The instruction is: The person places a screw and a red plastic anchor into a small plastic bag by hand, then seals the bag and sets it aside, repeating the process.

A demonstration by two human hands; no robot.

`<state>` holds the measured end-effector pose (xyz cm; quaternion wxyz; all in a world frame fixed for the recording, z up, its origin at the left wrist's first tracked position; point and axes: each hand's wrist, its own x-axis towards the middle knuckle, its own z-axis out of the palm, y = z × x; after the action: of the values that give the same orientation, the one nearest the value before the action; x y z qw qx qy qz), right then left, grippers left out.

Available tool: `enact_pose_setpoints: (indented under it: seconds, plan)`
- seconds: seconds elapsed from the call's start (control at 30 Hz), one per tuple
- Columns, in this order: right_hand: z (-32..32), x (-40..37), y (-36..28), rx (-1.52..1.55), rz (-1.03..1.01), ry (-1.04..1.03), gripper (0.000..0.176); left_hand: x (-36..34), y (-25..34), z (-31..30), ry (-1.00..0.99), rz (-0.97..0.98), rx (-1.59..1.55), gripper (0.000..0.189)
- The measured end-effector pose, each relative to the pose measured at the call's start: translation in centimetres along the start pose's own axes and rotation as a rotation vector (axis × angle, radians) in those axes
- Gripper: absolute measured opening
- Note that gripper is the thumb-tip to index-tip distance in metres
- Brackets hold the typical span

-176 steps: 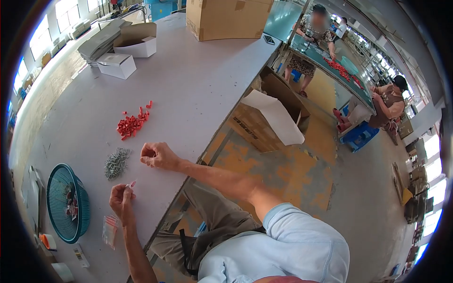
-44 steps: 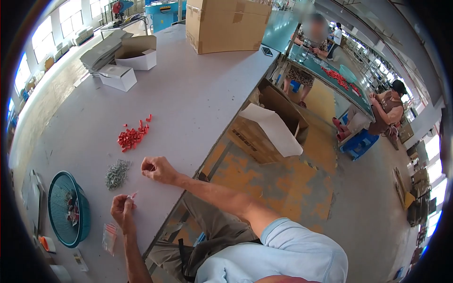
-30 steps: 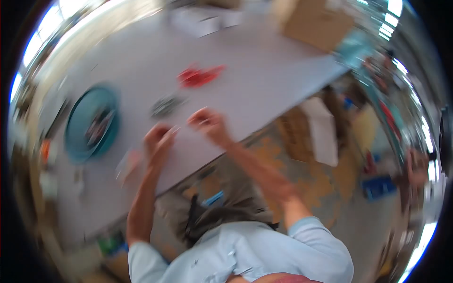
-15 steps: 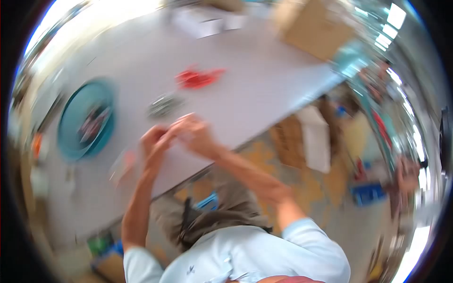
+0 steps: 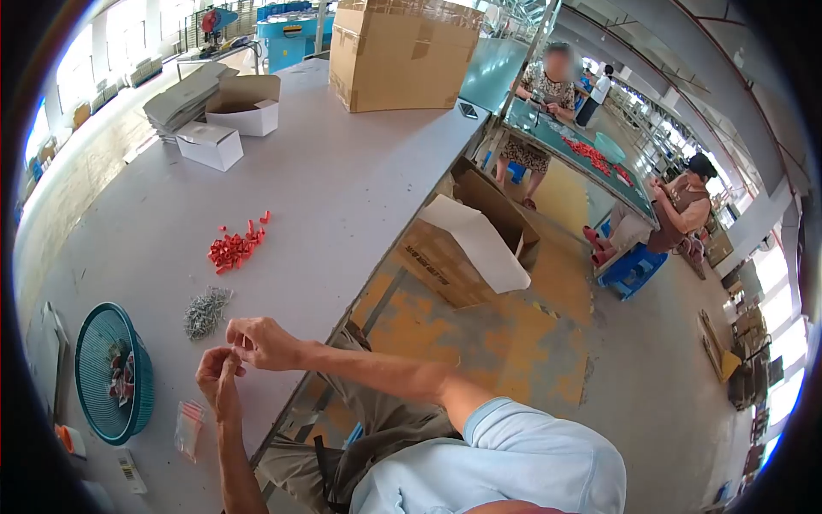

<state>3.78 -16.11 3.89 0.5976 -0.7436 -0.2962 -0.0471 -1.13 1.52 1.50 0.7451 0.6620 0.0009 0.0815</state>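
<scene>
My left hand [image 5: 219,377] and my right hand [image 5: 264,344] meet over the grey table [image 5: 342,184], fingers pinched together. Whatever lies between the fingertips is too small to make out. Just beyond them is a pile of small silver metal pieces [image 5: 205,313]. Farther up the table lies a heap of small red parts [image 5: 235,248]. A clear plastic bag with reddish contents [image 5: 189,431] rests close to my left forearm. Left of my hands stands a teal basket [image 5: 145,390] with small packets [image 5: 122,377] inside.
Small white boxes [image 5: 210,146] and a large cardboard box [image 5: 402,64] stand at the table's far side, near a phone [image 5: 467,110]. An open carton [image 5: 462,248] is on the floor to the right. Two people sit at another table [image 5: 556,141] with red parts.
The view has turned and sharpened, so the table items appear shifted left and lower, and more of the room shows at right. My hands remain close together.
</scene>
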Motion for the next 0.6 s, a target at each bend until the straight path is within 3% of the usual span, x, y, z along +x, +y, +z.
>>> enact_pose_setpoints:
  seconds: [0.2,0.3,0.47,0.6]
  plan:
    - [-1.0,0.1,-0.1,-0.080,0.127,-0.151,0.013,0.0,-0.4,0.8,0.054,0.139,0.092,0.002]
    - [-0.1,0.1,0.2,-0.151,0.026,-0.042,0.012,-0.1,-1.5,0.6,0.089,0.284,0.383,0.004]
    - [1.1,-1.1,0.0,-0.253,-0.017,0.108,0.009,-0.4,-1.4,0.4,0.093,0.227,0.447,0.006]
    - [1.0,-1.1,-0.6,-0.126,0.023,0.101,0.009,0.7,-2.7,-0.5,0.094,0.175,0.276,0.007]
